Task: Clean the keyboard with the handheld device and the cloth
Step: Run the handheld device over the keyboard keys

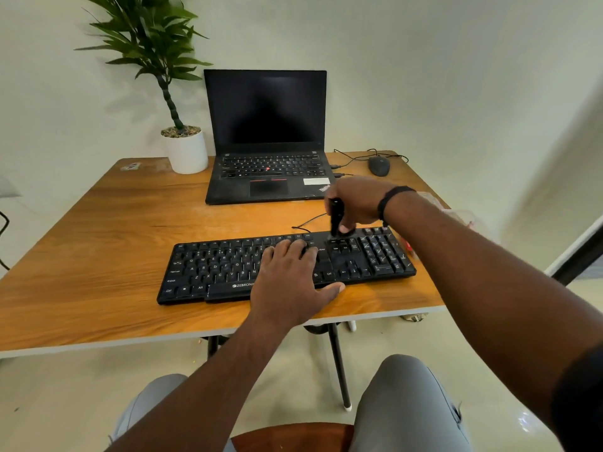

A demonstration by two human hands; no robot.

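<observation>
A black keyboard (225,272) lies near the front edge of the wooden table (114,243). My left hand (293,275) lies flat on its middle keys, fingers spread, thumb at the front edge. My right hand (357,203) grips a small black handheld device (336,216) upright, its tip down on the keys just left of the number pad. A pale crumpled thing, perhaps the cloth (456,213), shows at the table's right edge behind my right forearm.
An open black laptop (266,138) stands behind the keyboard, with a potted plant (182,138) to its left and a wired mouse (379,165) to its right. The keyboard cable (306,223) trails across the table. My knees and a chair seat are below the table edge.
</observation>
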